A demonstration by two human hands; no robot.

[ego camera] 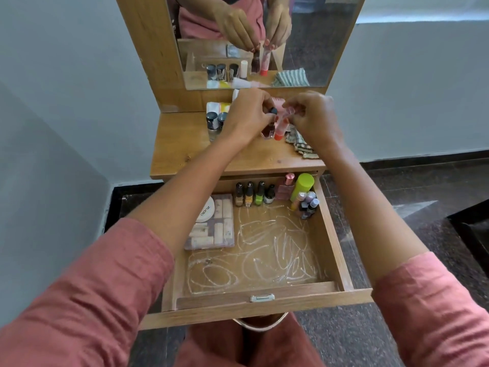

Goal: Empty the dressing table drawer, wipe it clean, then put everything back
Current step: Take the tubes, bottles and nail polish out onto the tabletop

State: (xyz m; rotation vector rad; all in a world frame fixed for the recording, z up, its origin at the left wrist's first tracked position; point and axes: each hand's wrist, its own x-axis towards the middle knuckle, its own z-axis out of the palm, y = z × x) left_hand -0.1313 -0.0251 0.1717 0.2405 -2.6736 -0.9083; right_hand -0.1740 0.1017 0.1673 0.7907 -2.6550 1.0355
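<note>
**Both hands holding small items over the dressing table top, with the open drawer below.**
The left hand pinches the dark cap of a small brown bottle. The right hand pinches the upper end of a pink tube, orange cap downward. Both items hang side by side beneath the fingertips, next to a folded cloth.
</note>
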